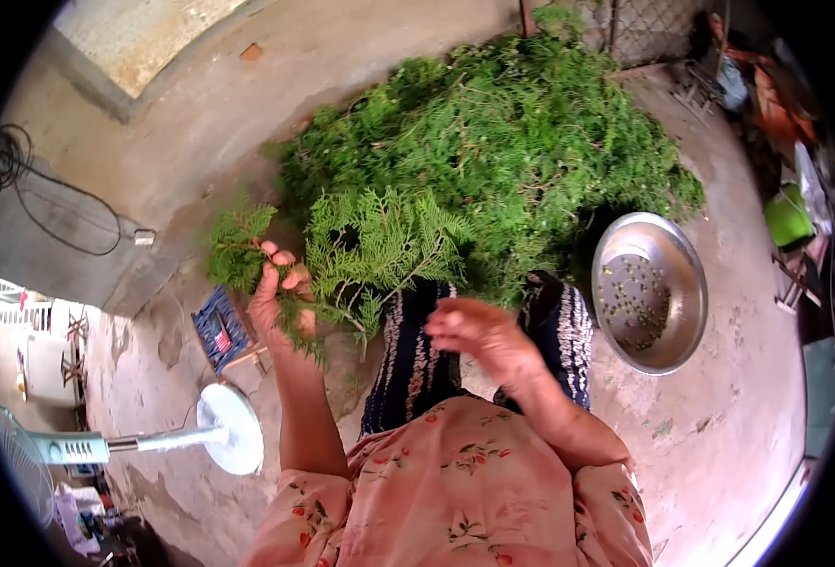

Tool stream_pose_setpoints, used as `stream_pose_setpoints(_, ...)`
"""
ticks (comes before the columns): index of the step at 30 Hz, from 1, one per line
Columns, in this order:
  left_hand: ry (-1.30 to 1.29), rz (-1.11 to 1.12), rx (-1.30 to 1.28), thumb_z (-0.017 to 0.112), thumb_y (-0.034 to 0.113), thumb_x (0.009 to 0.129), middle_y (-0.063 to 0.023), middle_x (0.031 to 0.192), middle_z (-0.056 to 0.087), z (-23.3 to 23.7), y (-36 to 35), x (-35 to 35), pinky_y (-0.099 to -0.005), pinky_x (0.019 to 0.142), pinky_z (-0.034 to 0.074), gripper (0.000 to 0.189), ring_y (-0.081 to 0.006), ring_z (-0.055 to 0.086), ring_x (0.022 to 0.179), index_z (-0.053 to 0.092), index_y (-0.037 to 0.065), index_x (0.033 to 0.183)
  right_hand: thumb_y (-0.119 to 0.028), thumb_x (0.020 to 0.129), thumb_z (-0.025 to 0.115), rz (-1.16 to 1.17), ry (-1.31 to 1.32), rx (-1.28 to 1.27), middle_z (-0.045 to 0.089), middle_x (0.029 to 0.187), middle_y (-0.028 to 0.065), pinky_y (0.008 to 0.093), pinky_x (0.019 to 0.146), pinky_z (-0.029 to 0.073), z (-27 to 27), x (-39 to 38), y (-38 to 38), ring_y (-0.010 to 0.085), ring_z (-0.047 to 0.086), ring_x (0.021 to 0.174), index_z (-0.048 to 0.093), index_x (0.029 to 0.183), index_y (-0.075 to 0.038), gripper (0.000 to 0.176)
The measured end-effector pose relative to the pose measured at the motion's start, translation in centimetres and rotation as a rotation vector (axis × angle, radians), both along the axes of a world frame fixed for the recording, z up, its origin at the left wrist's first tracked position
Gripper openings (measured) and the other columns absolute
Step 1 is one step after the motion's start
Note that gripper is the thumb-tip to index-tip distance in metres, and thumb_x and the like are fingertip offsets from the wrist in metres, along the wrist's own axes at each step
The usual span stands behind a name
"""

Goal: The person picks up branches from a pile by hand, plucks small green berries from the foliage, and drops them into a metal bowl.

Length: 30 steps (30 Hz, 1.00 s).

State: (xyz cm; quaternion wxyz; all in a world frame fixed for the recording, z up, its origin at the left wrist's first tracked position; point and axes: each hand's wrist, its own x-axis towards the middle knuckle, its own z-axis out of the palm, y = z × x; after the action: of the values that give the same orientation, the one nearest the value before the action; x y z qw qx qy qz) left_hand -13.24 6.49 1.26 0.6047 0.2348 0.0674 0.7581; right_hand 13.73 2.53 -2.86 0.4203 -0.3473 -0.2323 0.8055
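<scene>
My left hand (283, 288) is closed around a leafy evergreen branch (380, 246) with flat, scale-like sprays, like arborvitae. Part of its foliage sticks out to the left of my fingers, and a wider spray spreads to the right, above my knees. My right hand (479, 335) is over my lap, a little below and to the right of that spray. Its fingers are bent and drawn together, and whatever may be between them is too small to see. Beyond my knees lies a big heap of cut evergreen branches (512, 142) on the floor.
On the right stands a metal basin (690, 302) with many small greenish bits on its bottom. A small stool with a blue cloth seat (221, 331) is at left, near a standing fan (229, 430). A black cable (59, 194) hangs by the wall; clutter with a green container (789, 217) lines the right edge.
</scene>
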Motion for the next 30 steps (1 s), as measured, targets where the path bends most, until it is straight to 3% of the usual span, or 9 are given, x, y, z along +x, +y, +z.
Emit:
stream_pose_setpoints(4,-0.171,-0.189,0.013,0.050,-0.001,0.085,-0.0103,0.105,0.054,-0.3,-0.5,2.7,-0.0238,0.061,0.044,0.033,-0.0168,0.050,0.086,0.046,0.001,0.118,-0.035,0.072,0.072,0.051,0.144,-0.025,0.043,0.126,0.0158,0.0419,0.096,0.035,1.0,-3.0,-0.7,0.0247,0.042,0.116,0.017,0.137,0.000,0.092)
stream_pose_setpoints(7,-0.246,-0.294,0.001,0.050,-0.001,0.085,-0.0105,0.105,0.054,-1.4,-1.0,3.6,-0.0238,0.058,0.044,0.034,-0.0176,0.050,0.085,0.045,0.000,0.120,-0.028,0.075,0.070,-0.177,0.335,-0.051,0.041,0.130,0.0128,0.0447,0.097,0.034,-0.1,-2.5,1.2,0.0257,0.041,0.117,0.022,0.135,0.001,0.082)
stream_pose_setpoints(9,-0.275,-0.406,-0.061,0.050,-0.001,0.085,-0.0110,0.105,0.054,-1.9,-1.5,4.0,-0.0234,0.057,0.043,0.034,-0.0182,0.049,0.085,0.046,0.000,0.120,-0.025,0.075,0.069,-0.332,0.332,-0.198,0.055,0.113,0.0076,0.0426,0.098,0.034,0.7,-0.6,2.3,0.0232,0.048,0.110,0.049,0.118,-0.005,0.051)
stream_pose_setpoints(15,-0.244,-0.367,-0.135,0.044,0.005,0.090,-0.0078,0.104,0.053,-2.5,-1.4,4.6,-0.0203,0.056,0.039,0.028,-0.0166,0.048,0.083,0.045,0.001,0.118,-0.043,0.078,0.062,-0.550,0.385,0.002,0.055,0.110,0.0103,0.0423,0.095,0.036,2.9,2.6,2.9,0.0247,0.051,0.103,0.047,0.117,-0.006,0.056)
stream_pose_setpoints(19,-0.395,-0.801,0.036,0.025,0.023,0.096,-0.0051,0.104,0.040,-0.4,-0.3,4.9,-0.0322,0.079,0.038,0.030,-0.0170,0.036,0.089,0.039,0.009,0.118,-0.045,0.080,0.061,-0.342,0.317,-0.233,0.052,0.113,0.0127,0.0431,0.093,0.037,1.0,0.4,-1.3,0.0246,0.048,0.104,0.045,0.118,-0.001,0.061)
stream_pose_setpoints(23,-0.292,-0.847,0.038,0.023,0.026,0.096,-0.0045,0.105,0.038,1.8,1.6,6.2,-0.0359,0.088,0.034,0.031,-0.0183,0.035,0.091,0.038,0.010,0.118,-0.032,0.087,0.056,0.041,0.346,-0.131,0.059,0.083,0.0096,0.0300,0.061,0.052,3.3,-2.1,-4.0,0.0178,0.060,0.072,0.051,0.108,0.002,0.040)
stream_pose_setpoints(25,-0.370,-1.137,0.116,0.026,0.022,0.096,-0.0063,0.110,0.043,1.3,3.3,7.7,-0.0385,0.098,0.029,0.032,-0.0217,0.039,0.107,0.039,0.009,0.122,-0.025,0.089,0.054,0.010,0.236,-0.047,0.057,0.067,0.0050,0.0206,0.043,0.047,5.2,-0.4,-4.1,0.0116,0.056,0.049,0.054,0.103,0.002,0.030)
stream_pose_setpoints(27,-0.428,-0.976,-0.120,0.037,0.018,0.094,-0.0094,0.126,0.042,3.8,0.7,12.0,-0.0421,0.102,0.026,0.037,-0.0248,0.034,0.122,0.034,0.005,0.129,-0.024,0.090,0.053,-0.175,0.120,0.022,0.055,0.060,0.0015,0.0188,0.034,0.039,5.0,1.2,-4.0,0.0063,0.048,0.039,0.058,0.095,0.000,0.024)
stream_pose_setpoints(30,0.211,-0.602,-0.362,0.050,0.026,0.090,-0.0139,0.140,0.029,0.3,2.0,13.3,-0.0410,0.101,0.030,0.057,-0.0265,0.030,0.128,0.025,0.004,0.136,-0.025,0.090,0.051,-0.400,-0.004,-0.018,0.054,0.061,0.0020,0.0193,0.036,0.039,6.9,7.2,-5.1,0.0072,0.048,0.042,0.057,0.093,-0.002,0.025)
